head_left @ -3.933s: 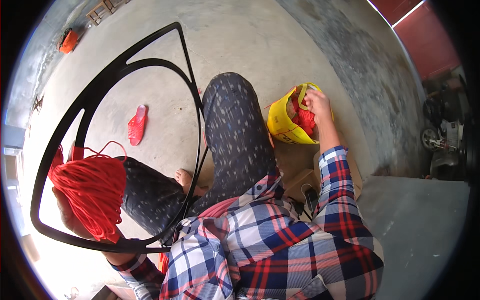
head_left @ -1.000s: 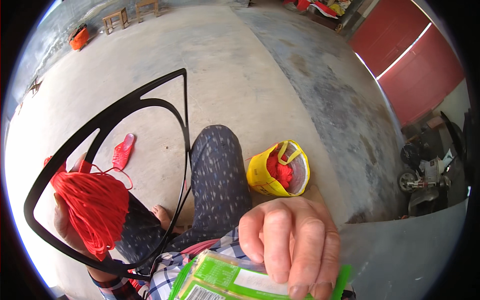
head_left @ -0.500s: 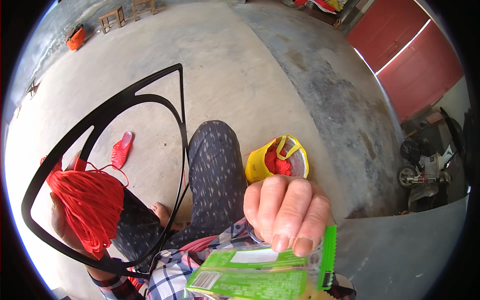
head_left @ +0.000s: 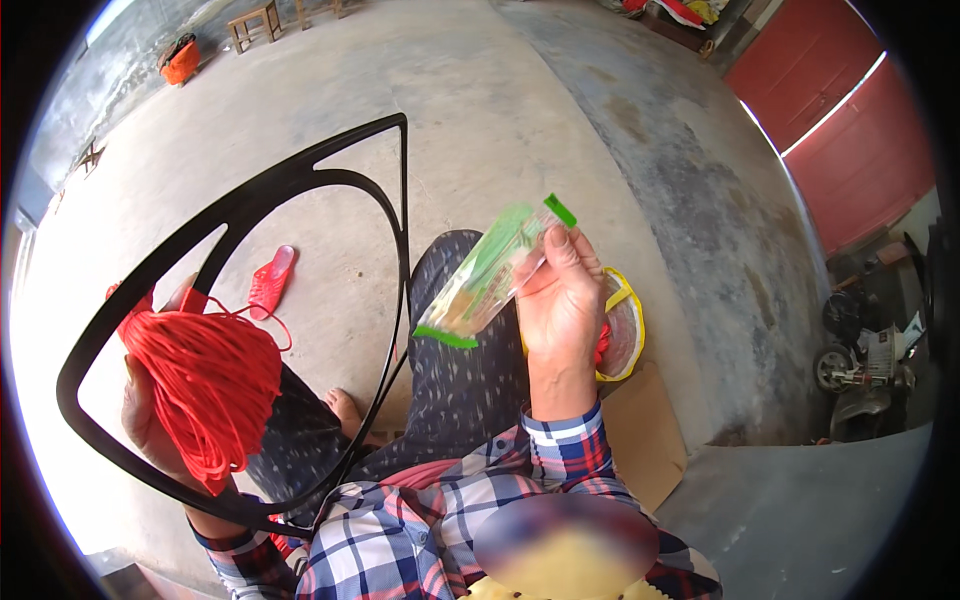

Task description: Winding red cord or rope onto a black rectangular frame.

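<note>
- Clear-and-green plastic wrapper [head_left: 480,278]: above the patterned trouser leg [head_left: 465,400], long axis slanting from lower left to upper right.
- Right hand [head_left: 562,300]: thumb and fingers pinch its upper-right end.
- Left hand [head_left: 140,405]: curled around a red cord hank [head_left: 212,375], strands slanting down rightward.
- Black frame [head_left: 265,198]: largely encircles hank in view.
- Yellow bag [head_left: 624,335]: partly hidden by right hand.

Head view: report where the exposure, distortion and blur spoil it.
Head view, left side: the floor burns out to white; head view, lower right: the edge of the grey surface bows, and the corners go black; head view, bottom: a smeared oval sits over the plaid shirt; head view, centre: pale glints streak the clear-and-green wrapper in the right hand.
</note>
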Motion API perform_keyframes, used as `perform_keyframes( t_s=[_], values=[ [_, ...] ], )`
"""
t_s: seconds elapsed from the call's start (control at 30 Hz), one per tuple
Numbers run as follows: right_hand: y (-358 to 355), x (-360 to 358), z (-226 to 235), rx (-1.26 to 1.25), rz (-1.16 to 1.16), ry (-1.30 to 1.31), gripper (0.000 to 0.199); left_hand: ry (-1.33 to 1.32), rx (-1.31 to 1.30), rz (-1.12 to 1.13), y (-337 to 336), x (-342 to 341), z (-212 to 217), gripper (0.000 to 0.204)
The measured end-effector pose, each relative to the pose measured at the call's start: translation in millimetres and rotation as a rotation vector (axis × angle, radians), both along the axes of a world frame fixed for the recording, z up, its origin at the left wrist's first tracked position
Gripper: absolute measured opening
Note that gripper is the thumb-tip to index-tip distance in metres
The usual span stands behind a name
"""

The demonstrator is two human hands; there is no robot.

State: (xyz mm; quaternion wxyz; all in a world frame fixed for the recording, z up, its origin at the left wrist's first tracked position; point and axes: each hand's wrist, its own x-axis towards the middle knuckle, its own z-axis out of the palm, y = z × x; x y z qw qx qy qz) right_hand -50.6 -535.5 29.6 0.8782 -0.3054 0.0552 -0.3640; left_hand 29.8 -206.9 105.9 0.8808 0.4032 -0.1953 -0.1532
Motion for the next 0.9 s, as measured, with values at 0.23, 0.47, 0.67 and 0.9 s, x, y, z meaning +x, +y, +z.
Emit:
perform_keyframes(
  t_s=[0.23,0.47,0.67,0.9],
  values=[
    [-13,2,-9,-0.057,-0.026,0.056,0.011,-0.026,0.005,0.059,-8,-2,2,0.072],
    [-35,-1,-27,-0.108,-0.149,0.156,0.014,-0.035,-0.061,0.036,-13,-9,5,0.062],
    [-125,-37,-86,-0.367,-0.392,0.467,0.007,-0.095,-0.052,0.034,46,15,-24,0.054],
    [-195,-66,-169,-0.666,-0.124,0.932,0.012,-0.104,0.157,0.211,27,13,-11,0.057]
  ],
)
